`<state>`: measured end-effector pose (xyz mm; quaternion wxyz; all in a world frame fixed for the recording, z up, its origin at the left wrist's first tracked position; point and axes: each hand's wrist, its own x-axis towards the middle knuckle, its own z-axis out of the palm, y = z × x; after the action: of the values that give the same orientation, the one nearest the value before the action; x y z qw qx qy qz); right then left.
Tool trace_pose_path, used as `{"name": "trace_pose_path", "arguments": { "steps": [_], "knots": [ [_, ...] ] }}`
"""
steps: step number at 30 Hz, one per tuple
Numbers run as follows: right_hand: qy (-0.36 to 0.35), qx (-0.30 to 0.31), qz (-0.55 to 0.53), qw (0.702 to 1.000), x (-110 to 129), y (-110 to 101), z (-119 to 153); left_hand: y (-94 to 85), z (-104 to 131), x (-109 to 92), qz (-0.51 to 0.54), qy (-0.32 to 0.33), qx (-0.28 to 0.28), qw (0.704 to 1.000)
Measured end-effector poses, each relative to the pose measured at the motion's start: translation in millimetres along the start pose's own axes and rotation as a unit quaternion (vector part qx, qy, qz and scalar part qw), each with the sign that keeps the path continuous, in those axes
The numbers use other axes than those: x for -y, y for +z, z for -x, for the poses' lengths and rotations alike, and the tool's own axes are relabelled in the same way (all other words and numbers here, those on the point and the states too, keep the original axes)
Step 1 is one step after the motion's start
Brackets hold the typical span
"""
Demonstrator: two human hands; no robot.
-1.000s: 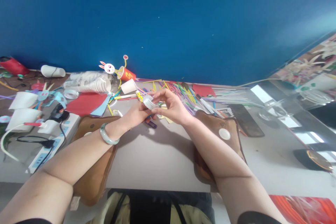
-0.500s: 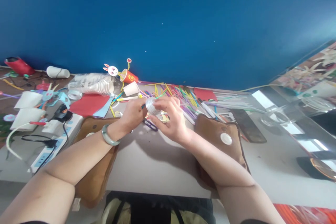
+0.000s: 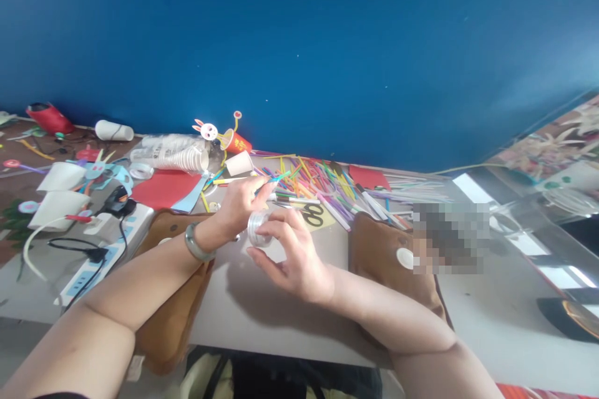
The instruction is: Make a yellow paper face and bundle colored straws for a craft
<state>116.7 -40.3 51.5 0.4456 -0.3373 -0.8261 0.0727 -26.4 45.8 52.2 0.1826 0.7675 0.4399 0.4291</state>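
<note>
My right hand [image 3: 299, 255] has its fingers and thumb curved round a roll of clear tape [image 3: 259, 229], held above the table. Just left of it, my left hand [image 3: 241, 206] is closed, with a pale bracelet on the wrist. From its pinched thumb and finger a thin teal stick [image 3: 279, 178], like a straw, points to the right. Beyond the hands lie dark-handled scissors [image 3: 312, 214], on a pale yellow sheet. A heap of coloured sticks [image 3: 318, 181] spreads behind them.
Brown padded cushions [image 3: 381, 249] lie under or beside both forearms. At left are a power strip [image 3: 110, 249] with cables, white paper cups [image 3: 60, 209], red paper [image 3: 163, 189] and stacked cups [image 3: 175, 156]. An orange cup [image 3: 239, 141] with a rabbit cutout stands by the blue wall.
My right hand has drawn the tape roll toward me and slightly left, away from my left hand's fingertips. The scissors, partly hidden before, now show. The view has shifted slightly.
</note>
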Motion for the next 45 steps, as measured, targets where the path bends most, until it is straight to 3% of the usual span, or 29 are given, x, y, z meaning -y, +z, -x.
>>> {"name": "trace_pose_path", "arguments": {
  "steps": [7,16,30,39,45],
  "knots": [
    [-0.028,-0.008,0.032,0.999,-7.7,-5.8,-8.0,-0.6,0.3,-2.0,0.075,-0.082,0.039,0.993],
    [-0.01,-0.024,0.02,0.999,-8.9,-12.9,-13.6,0.7,3.4,-4.7,0.118,-0.09,0.046,0.988],
    [-0.009,-0.072,0.05,0.996,-18.4,-23.8,-17.6,6.3,-0.5,-3.3,0.204,-0.101,0.005,0.974],
    [0.002,-0.112,0.101,0.988,-20.3,-35.4,-25.4,8.3,-0.4,-1.8,0.27,-0.14,0.013,0.953],
    [0.022,-0.108,0.138,0.984,-27.0,-41.9,-28.4,17.6,0.4,6.6,0.371,-0.146,0.018,0.917]
  ]
}}
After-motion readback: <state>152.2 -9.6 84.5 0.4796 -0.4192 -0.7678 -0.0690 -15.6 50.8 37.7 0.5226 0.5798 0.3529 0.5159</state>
